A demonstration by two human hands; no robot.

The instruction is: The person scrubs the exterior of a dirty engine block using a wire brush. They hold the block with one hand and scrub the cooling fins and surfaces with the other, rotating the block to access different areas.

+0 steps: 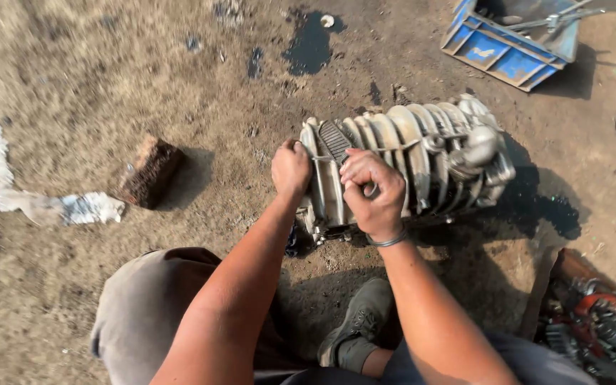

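Note:
A ribbed grey metal engine housing (422, 153) lies on oily dirt in the middle of the head view. My left hand (291, 170) is closed in a fist against its near left edge, gripping the rim. On the top ribs my right hand (372, 192) is closed too, with a metal bangle at the wrist; whatever it grips is hidden under the fingers. My knee in grey trousers (144, 314) and my shoe (358, 324) are below the housing.
A brick (150, 171) and a crumpled white rag (51, 205) lie to the left. A blue crate (511, 36) with metal tools stands at the top right. Dark oil stains (311, 43) mark the ground. Greasy parts with red pieces (593, 321) are heaped at the lower right.

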